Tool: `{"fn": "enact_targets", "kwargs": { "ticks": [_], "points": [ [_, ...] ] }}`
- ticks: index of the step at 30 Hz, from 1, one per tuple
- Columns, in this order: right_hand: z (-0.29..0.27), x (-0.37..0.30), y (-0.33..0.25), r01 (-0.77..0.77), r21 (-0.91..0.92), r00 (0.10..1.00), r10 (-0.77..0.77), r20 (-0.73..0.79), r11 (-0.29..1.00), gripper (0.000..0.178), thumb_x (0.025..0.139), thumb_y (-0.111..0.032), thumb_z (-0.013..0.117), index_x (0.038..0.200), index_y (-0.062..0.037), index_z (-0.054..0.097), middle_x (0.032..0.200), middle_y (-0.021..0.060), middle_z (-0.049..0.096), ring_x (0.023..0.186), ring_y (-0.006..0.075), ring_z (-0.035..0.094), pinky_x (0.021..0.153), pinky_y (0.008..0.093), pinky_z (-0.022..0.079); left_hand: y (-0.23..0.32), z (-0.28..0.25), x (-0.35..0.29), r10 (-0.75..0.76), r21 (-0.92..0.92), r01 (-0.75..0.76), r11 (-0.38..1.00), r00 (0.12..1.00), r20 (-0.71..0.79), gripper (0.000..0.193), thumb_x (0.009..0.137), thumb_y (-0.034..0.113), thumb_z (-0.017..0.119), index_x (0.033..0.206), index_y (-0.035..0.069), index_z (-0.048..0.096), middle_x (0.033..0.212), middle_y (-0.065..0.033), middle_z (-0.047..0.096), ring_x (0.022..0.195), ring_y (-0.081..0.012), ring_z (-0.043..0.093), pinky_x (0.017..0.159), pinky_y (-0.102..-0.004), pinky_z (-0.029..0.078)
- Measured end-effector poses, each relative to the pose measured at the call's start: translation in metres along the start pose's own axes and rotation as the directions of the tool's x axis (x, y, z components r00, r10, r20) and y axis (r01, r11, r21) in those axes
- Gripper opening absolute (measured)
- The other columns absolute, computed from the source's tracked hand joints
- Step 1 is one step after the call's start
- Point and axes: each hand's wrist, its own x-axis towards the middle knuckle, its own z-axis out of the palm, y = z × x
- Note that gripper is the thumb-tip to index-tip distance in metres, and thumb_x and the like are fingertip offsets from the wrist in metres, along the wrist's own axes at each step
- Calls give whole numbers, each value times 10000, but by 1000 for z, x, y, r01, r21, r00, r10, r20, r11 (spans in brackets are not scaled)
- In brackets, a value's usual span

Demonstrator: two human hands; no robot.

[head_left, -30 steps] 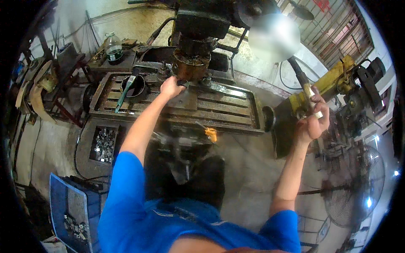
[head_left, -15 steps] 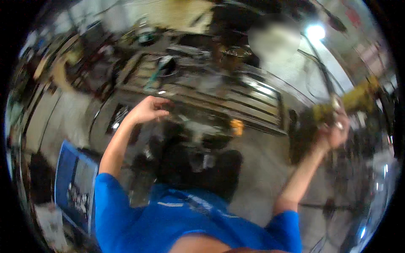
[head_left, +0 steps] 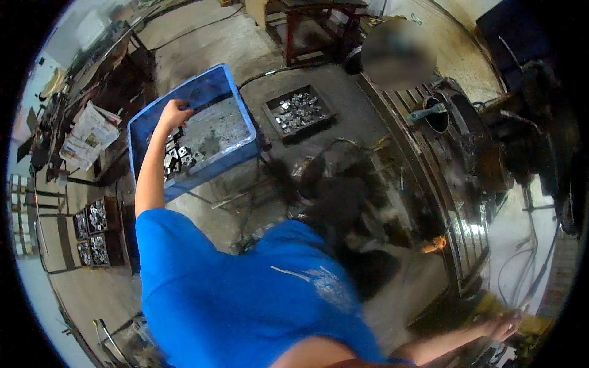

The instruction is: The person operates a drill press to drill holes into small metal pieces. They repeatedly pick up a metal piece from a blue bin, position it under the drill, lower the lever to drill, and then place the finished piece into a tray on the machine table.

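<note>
At the left, my left hand (head_left: 176,115) is over a blue plastic bin (head_left: 246,142). Its fingers are curled toward the thumb; what they hold, if anything, is too small to make out. Several small black and silver metal blocks (head_left: 177,156) lie in the bin's near left part, beside my forearm. Stretched far out to the lower right, my right hand (head_left: 504,325) is closed around the end of a lever-like handle (head_left: 526,305), slightly blurred. This handle rises from the fist beside the machine.
A dark tray of small metal parts (head_left: 300,110) sits on the floor beyond the bin. The slatted metal bench (head_left: 429,165) runs along the right, bearing dark machinery. Boxes of parts (head_left: 97,224) and a newspaper-covered stand (head_left: 90,135) are at the left.
My view has swung left, bringing the blue bin to the upper left. My left hand has moved from beside the bench to over the bin. The right hand stays on the handle.
</note>
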Motion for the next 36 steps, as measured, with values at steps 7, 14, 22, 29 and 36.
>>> {"fn": "enact_targets", "kwargs": {
  "ticks": [7,14,22,29,36],
  "points": [
    [4,-19,7,204,-16,975,-202,89,979,160,753,-25,539,886,28,467,1016,199,502,947,348,526,831,461,398,-77,23,-30,-248,391,269,880,963,-104,384,669,225,666,1018,72,612,983,-136,628,908,-275,610,793,-379,467],
    [-28,-24,48,-83,356,996,87,5,931,147,755,-74,521,863,19,484,1108,227,516,1060,334,477,918,471,357,-93,41,-28,-99,655,63,753,995,17,317,691,223,604,983,102,575,1027,-134,600,977,-303,567,804,-415,453],
    [23,9,-47,-221,460,958,281,-65,860,154,661,-67,459,776,13,523,1029,194,554,1026,354,501,876,460,374,-126,43,-7,113,634,-147,760,989,94,445,642,304,686,999,75,551,962,-176,604,935,-364,560,772,-446,448],
    [18,32,-76,-183,514,973,229,-27,838,107,631,-91,465,703,-14,448,998,212,520,1125,404,429,939,455,336,-100,66,2,82,753,-84,653,996,40,366,618,241,663,909,62,531,903,-144,610,863,-352,590,726,-437,469],
    [20,50,-82,-171,522,964,251,-87,836,144,619,-112,491,705,-4,449,905,192,540,1053,405,466,981,532,239,-66,53,2,68,567,78,820,971,-231,431,620,285,721,939,48,554,902,-130,603,860,-300,591,707,-390,468]
  ]
}}
